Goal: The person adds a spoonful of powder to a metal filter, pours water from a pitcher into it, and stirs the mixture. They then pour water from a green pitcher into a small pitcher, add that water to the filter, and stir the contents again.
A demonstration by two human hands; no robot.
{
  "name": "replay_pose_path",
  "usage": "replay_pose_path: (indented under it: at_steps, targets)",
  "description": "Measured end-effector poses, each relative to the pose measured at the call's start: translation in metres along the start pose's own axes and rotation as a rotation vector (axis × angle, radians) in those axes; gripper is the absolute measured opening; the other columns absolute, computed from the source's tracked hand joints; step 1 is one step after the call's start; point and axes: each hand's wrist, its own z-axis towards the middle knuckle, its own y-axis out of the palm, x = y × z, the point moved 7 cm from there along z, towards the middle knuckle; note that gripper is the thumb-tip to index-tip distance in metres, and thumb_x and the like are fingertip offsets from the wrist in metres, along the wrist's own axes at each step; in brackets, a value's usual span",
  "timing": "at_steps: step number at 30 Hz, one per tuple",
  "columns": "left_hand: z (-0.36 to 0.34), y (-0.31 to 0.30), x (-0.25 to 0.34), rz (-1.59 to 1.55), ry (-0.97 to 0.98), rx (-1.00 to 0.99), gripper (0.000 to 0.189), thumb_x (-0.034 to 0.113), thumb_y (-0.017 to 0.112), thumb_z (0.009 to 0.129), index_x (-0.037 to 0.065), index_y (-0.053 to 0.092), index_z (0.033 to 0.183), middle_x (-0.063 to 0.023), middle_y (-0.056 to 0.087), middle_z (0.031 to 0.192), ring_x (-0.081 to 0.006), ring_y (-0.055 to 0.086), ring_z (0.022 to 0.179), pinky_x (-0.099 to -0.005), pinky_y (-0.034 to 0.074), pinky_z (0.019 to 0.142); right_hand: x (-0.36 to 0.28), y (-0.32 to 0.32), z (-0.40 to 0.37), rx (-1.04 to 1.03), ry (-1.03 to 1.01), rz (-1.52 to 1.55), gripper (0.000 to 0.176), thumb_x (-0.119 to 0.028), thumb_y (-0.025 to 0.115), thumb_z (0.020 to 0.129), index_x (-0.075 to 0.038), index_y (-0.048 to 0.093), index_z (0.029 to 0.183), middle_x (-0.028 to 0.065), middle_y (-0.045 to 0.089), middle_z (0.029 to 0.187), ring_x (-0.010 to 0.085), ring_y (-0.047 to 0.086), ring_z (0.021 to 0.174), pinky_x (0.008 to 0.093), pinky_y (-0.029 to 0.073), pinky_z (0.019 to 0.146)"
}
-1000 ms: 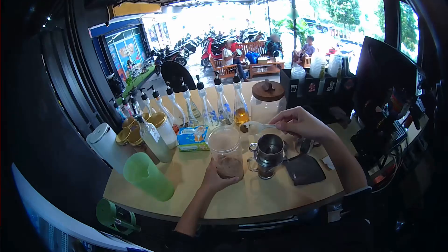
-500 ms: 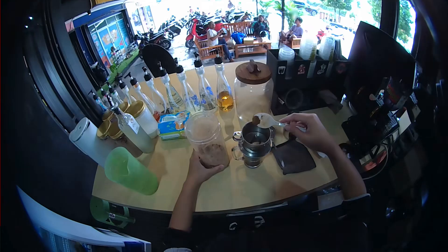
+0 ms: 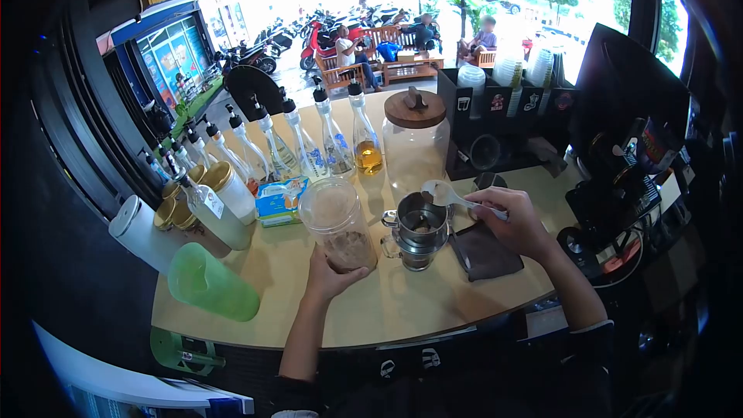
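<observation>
My left hand (image 3: 331, 277) is wrapped round the lower part of a clear jar (image 3: 334, 213), which has brown powder in its bottom. Between the fingers of my right hand (image 3: 515, 220) is a pale spoon (image 3: 443, 194), its bowl tilted above the rim of a metal drip filter (image 3: 427, 241). The filter sits on a glass mug (image 3: 390, 246), whose handle points left. A little dark powder shows inside the filter. Under my right hand lies a folded dark cloth (image 3: 487, 254).
Pump bottles (image 3: 368, 156) line the back of the counter, beside a large wooden-lidded jar (image 3: 416, 147). At left are a wipes pack (image 3: 280, 203), a green pitcher (image 3: 213, 282) and lidded canisters (image 3: 232, 187). A black cup holder (image 3: 503, 112) stands back right. People sit outside.
The brown powder that was on the spoon's bowl is mostly gone from it, and the spoon has tipped over the filter. My left hand keeps its hold on the jar.
</observation>
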Motion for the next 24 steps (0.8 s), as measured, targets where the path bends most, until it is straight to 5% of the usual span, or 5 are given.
replay_pose_path:
  at_steps: [13, 24]
  targets:
    - [-0.001, 0.0, 0.002, 0.008, 0.016, 0.012, 0.081, 0.016, 0.09, 0.054, -0.001, 0.044, 0.118, -0.0149, 0.06, 0.112, -0.0234, 0.062, 0.103, -0.0353, 0.052, 0.087, -0.009, 0.005, -0.019, -0.028, -0.115, -0.062, 0.023, 0.0, 0.062, 0.084, -0.007, 0.064, 0.106, 0.0094, 0.058, 0.074, 0.0202, 0.057, 0.061, 0.0318, 0.045, 0.055]
    - [-0.003, 0.002, 0.0, -0.01, -0.052, -0.025, 0.086, 0.008, 0.086, 0.056, -0.001, 0.039, 0.127, -0.0135, 0.054, 0.121, -0.0243, 0.056, 0.113, -0.0381, 0.048, 0.096, -0.019, 0.008, -0.02, -0.089, -0.188, -0.096, 0.029, 0.001, 0.06, 0.083, -0.01, 0.062, 0.11, 0.0104, 0.058, 0.078, 0.0267, 0.059, 0.064, 0.0371, 0.046, 0.057]
